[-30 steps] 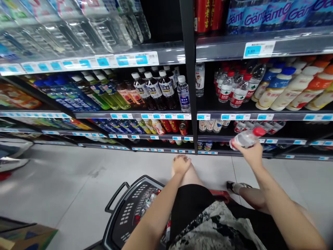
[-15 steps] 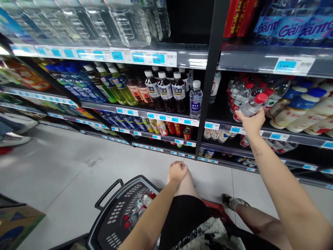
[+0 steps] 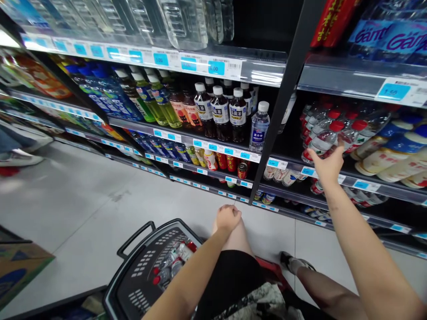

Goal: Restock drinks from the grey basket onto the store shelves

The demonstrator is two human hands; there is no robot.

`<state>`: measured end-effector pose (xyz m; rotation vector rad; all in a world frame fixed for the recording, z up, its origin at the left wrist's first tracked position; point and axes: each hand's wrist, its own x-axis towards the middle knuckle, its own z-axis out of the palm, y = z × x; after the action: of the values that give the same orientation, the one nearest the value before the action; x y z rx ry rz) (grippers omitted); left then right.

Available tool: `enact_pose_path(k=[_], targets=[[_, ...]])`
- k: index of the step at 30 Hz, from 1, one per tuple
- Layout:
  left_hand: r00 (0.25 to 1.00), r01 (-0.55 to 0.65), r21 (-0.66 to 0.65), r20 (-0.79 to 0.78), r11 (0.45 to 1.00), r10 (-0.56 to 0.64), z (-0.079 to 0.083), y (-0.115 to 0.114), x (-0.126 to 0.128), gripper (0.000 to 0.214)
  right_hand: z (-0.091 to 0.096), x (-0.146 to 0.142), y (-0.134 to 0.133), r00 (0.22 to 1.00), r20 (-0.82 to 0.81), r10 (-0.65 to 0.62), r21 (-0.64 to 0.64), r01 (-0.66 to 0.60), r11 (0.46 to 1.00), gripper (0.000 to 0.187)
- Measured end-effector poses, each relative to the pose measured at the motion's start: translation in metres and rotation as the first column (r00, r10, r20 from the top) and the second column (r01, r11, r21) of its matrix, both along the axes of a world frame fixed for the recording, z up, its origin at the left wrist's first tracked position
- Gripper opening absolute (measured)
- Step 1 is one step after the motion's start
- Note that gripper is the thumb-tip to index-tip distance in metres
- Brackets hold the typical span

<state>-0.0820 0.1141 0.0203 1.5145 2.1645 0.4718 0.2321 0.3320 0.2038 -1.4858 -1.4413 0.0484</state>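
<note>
My right hand [image 3: 328, 164] is at the middle shelf on the right, thumb and fingers spread apart just in front of a clear water bottle [image 3: 325, 138] with a red cap. That bottle leans back among several like it on the shelf. Whether a fingertip still touches it is hard to see. My left hand [image 3: 228, 218] rests on my bent knee with its fingers curled in and nothing visible in it. Below my left forearm, a dark shopping basket [image 3: 142, 271] holds several red-capped bottles [image 3: 167, 269], partly hidden by the arm.
White-capped tea bottles [image 3: 218, 111] and a lone clear bottle [image 3: 259, 126] stand left of the black upright [image 3: 283, 98]. Blue-capped bottles [image 3: 395, 146] lie right of my right hand. A cardboard box [image 3: 23, 271] sits at the lower left; another person's shoe [image 3: 22, 158] is farther off.
The red-capped bottle that my right hand held at the shelf edge now rests among the others, and the fingers have opened. My left hand stays on the knee. The view has shifted slightly.
</note>
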Motion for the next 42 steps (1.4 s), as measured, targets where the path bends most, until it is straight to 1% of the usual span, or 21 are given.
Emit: enact_pose_path(k=[2, 4, 5, 7, 9, 11, 13, 15, 17, 22, 24, 26, 29, 31, 33, 35, 36, 38, 40, 41, 42], targets=[[1.0, 0.001, 0.003, -0.003, 1.0, -0.001, 0.0, 0.0, 0.001, 0.015, 0.009, 0.003, -0.01, 0.996, 0.084, -0.001, 0.1, -0.008, 0.995, 0.097], [1.0, -0.004, 0.001, 0.0, 1.0, 0.004, -0.001, 0.001, 0.001, 0.016, 0.023, 0.006, -0.016, 0.972, 0.233, -0.023, 0.186, -0.022, 0.982, 0.09], [1.0, -0.007, -0.002, 0.001, 1.0, 0.007, -0.001, 0.001, 0.002, 0.017, 0.031, 0.008, -0.017, 0.946, 0.321, -0.038, 0.199, -0.028, 0.98, 0.089], [1.0, -0.013, -0.008, -0.001, 1.0, 0.013, -0.002, 0.002, 0.003, 0.017, 0.047, 0.01, -0.015, 0.872, 0.487, -0.05, 0.158, -0.031, 0.987, 0.087], [1.0, -0.016, -0.011, -0.006, 1.0, 0.016, -0.002, 0.002, 0.003, 0.017, 0.062, 0.011, -0.011, 0.807, 0.59, -0.035, 0.082, -0.017, 0.996, 0.082], [1.0, -0.017, -0.015, -0.009, 1.0, 0.017, -0.002, 0.002, 0.004, 0.017, 0.073, 0.01, -0.007, 0.768, 0.64, -0.025, 0.016, 0.019, 1.0, 0.075], [1.0, -0.021, -0.017, -0.011, 1.0, 0.021, -0.003, 0.002, 0.004, 0.016, 0.08, 0.007, -0.004, 0.736, 0.676, -0.032, -0.027, 0.068, 0.997, 0.065], [1.0, -0.023, -0.015, -0.017, 1.0, 0.023, -0.003, 0.002, 0.004, 0.016, 0.084, 0.005, -0.002, 0.698, 0.714, -0.051, -0.043, 0.117, 0.992, 0.054], [0.999, -0.022, -0.014, -0.028, 1.0, 0.021, -0.004, 0.002, 0.004, 0.016, 0.086, 0.003, 0.0, 0.661, 0.748, -0.059, -0.052, 0.147, 0.988, 0.049], [0.999, -0.011, -0.023, -0.046, 1.0, 0.01, -0.002, 0.003, 0.004, 0.017, 0.09, 0.005, 0.008, 0.611, 0.79, -0.036, -0.078, 0.158, 0.984, 0.051], [0.999, -0.014, -0.029, -0.05, 0.999, 0.013, -0.001, 0.003, 0.004, 0.018, 0.091, 0.007, 0.01, 0.61, 0.792, -0.03, -0.076, 0.148, 0.986, 0.053], [0.999, -0.016, -0.031, -0.047, 0.999, 0.014, -0.001, 0.002, 0.004, 0.018, 0.091, 0.008, 0.009, 0.629, 0.777, -0.017, -0.079, 0.124, 0.989, 0.054], [1.0, -0.004, -0.031, -0.025, 0.999, 0.004, 0.0, 0.001, 0.001, 0.019, 0.086, 0.01, 0.001, 0.665, 0.746, 0.038, -0.083, 0.036, 0.996, 0.06], [1.0, 0.0, -0.03, -0.009, 1.0, 0.0, -0.001, 0.0, -0.002, 0.02, 0.076, 0.013, -0.008, 0.703, 0.71, 0.031, -0.049, 0.005, 0.999, 0.069], [1.0, -0.009, -0.026, -0.001, 1.0, 0.009, -0.002, -0.002, -0.005, 0.021, 0.059, 0.02, -0.016, 0.781, 0.621, -0.06, 0.042, 0.043, 0.998, 0.077], [1.0, -0.026, -0.017, 0.001, 1.0, 0.026, -0.004, -0.004, -0.008, 0.022, 0.036, 0.03, -0.02, 0.869, 0.464, -0.171, 0.129, 0.125, 0.984, 0.077], [0.999, -0.033, -0.011, 0.004, 0.999, 0.033, -0.005, -0.004, -0.009, 0.022, 0.024, 0.035, -0.02, 0.903, 0.374, -0.209, 0.14, 0.168, 0.976, 0.077], [0.999, -0.039, 0.001, 0.014, 0.999, 0.039, -0.006, -0.005, -0.01, 0.024, 0.002, 0.042, -0.014, 0.948, 0.202, -0.247, 0.078, 0.236, 0.969, 0.08], [0.999, -0.037, 0.008, 0.024, 0.999, 0.037, -0.007, -0.005, -0.011, 0.025, -0.015, 0.048, -0.003, 0.969, 0.09, -0.232, -0.033, 0.235, 0.971, 0.084], [0.999, -0.036, 0.007, 0.025, 0.999, 0.036, -0.007, -0.005, -0.01, 0.026, -0.02, 0.049, 0.004, 0.975, 0.084, -0.207, -0.094, 0.215, 0.972, 0.085], [0.999, -0.035, 0.006, 0.023, 0.999, 0.035, -0.007, -0.005, -0.01, 0.027, -0.025, 0.051, 0.012, 0.978, 0.111, -0.174, -0.154, 0.19, 0.97, 0.085]])
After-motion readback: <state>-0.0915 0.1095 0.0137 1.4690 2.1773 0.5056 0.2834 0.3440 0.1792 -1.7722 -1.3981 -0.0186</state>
